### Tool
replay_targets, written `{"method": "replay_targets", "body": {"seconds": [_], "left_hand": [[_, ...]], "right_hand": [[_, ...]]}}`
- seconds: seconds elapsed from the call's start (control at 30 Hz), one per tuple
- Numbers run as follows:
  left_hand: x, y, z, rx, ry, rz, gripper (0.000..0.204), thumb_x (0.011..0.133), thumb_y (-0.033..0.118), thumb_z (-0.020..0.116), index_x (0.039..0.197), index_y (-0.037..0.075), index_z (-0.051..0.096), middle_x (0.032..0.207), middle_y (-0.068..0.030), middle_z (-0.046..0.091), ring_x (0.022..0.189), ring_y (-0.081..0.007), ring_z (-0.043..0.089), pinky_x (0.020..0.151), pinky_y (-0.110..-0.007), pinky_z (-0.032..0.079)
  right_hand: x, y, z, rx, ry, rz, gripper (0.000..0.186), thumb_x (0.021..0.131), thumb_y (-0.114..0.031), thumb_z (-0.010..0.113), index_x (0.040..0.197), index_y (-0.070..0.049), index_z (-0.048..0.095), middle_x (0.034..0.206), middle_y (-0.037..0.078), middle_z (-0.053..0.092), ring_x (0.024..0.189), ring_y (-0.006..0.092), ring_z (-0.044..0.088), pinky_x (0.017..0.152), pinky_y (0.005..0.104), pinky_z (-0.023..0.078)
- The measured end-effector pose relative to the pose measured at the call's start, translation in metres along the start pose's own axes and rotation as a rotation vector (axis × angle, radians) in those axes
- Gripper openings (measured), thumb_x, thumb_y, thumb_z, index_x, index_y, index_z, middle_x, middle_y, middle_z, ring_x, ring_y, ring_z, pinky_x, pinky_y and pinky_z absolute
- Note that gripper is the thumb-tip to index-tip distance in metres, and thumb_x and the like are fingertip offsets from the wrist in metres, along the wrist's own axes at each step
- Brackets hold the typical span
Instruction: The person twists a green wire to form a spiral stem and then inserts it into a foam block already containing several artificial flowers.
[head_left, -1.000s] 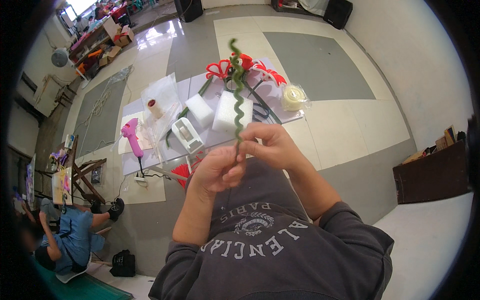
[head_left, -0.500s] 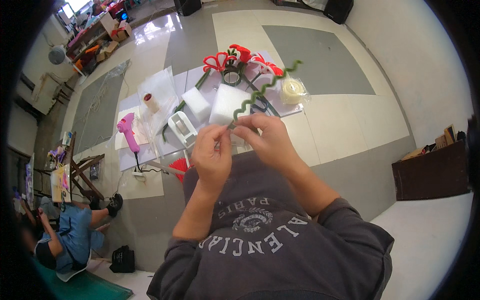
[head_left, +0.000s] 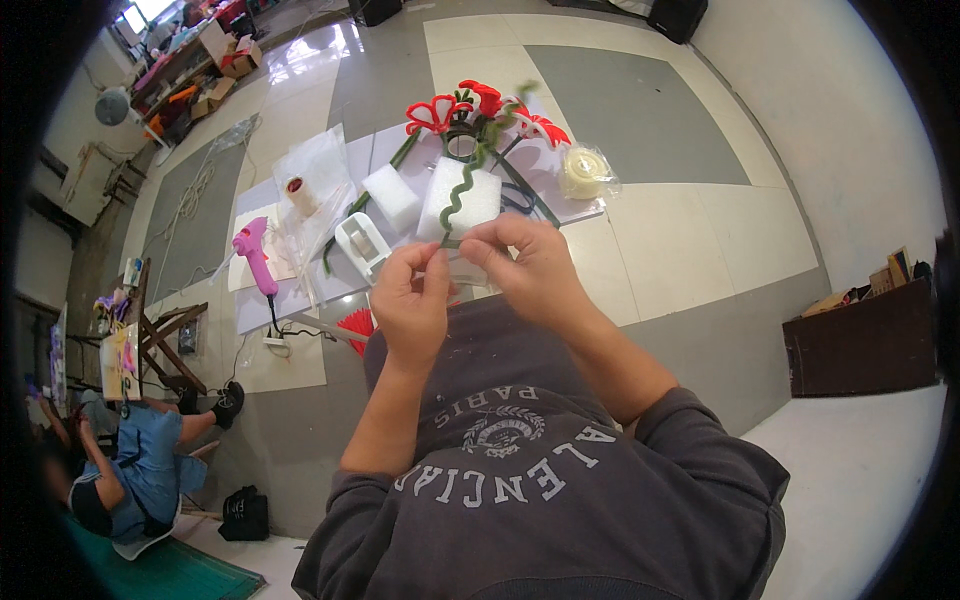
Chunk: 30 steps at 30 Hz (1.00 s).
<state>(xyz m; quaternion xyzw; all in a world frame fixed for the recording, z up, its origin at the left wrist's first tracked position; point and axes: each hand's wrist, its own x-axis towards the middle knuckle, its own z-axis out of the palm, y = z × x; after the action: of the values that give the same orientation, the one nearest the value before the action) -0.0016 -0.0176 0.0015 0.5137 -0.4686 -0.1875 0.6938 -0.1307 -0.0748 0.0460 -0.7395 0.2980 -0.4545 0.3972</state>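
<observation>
My left hand (head_left: 414, 305) and my right hand (head_left: 530, 270) pinch the lower end of a wavy green fuzzy stem (head_left: 458, 200), where a short green strip crosses it. The stem's blurred top overlaps red-and-white flowers (head_left: 433, 117) in my view. Beyond my hands, a white foam block (head_left: 485, 200) and a smaller one (head_left: 393, 200) sit on a pale board table (head_left: 255, 310), beside a white tape dispenser (head_left: 355, 240), a pink glue gun (head_left: 257, 262), a brown roll (head_left: 300, 197) and a wrapped cream roll (head_left: 585, 172).
A person in blue (head_left: 150, 470) sits at lower left beside a wooden stand (head_left: 168, 338). A black bag (head_left: 245, 512) and cables (head_left: 188, 205) lie on the floor. A dark wooden cabinet (head_left: 860, 340) stands against the right wall, and a fan (head_left: 113, 105) is at upper left.
Both hands have moved up toward the table. The stem first leaned to the right, then swung back more upright and leftward. Its lower end remains pinched between my fingers.
</observation>
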Motion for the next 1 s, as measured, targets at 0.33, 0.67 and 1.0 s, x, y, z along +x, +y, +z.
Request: {"method": "replay_targets", "body": {"seconds": [0.33, 0.67, 1.0], "left_hand": [[-0.001, 0.019, -0.003, -0.449, -0.142, -0.342, 0.016, 0.089, 0.011, 0.053, 0.091, -0.004, 0.057, 0.064, -0.0016, 0.054, 0.048, -0.0072, 0.049, 0.043, -0.021, 0.04], [0.007, 0.018, -0.013, -0.73, -0.43, -0.634, 0.022, 0.091, 0.02, 0.049, 0.087, -0.001, 0.056, 0.066, -0.002, 0.051, 0.047, -0.0044, 0.04, 0.039, -0.019, 0.034], [-0.008, 0.019, 0.008, -0.069, -0.096, -0.205, 0.015, 0.086, 0.007, 0.058, 0.094, -0.006, 0.057, 0.08, -0.0077, 0.059, 0.066, -0.0121, 0.061, 0.055, -0.023, 0.05]], "right_hand": [[0.005, -0.004, -0.002, -0.009, 0.003, -0.12, 0.008, 0.076, -0.011, 0.067, 0.078, -0.003, 0.066, 0.063, 0.006, 0.059, 0.053, 0.0152, 0.053, 0.054, 0.0282, 0.038], [0.002, -0.003, -0.009, 0.44, -0.189, 0.141, 0.011, 0.081, -0.007, 0.063, 0.084, 0.004, 0.064, 0.073, 0.005, 0.063, 0.066, 0.0078, 0.056, 0.059, 0.0237, 0.044], [0.0, 0.005, -0.001, 0.107, 0.008, -0.011, 0.013, 0.076, -0.008, 0.065, 0.081, 0.004, 0.064, 0.068, 0.008, 0.061, 0.059, 0.0111, 0.055, 0.054, 0.025, 0.043]]}}
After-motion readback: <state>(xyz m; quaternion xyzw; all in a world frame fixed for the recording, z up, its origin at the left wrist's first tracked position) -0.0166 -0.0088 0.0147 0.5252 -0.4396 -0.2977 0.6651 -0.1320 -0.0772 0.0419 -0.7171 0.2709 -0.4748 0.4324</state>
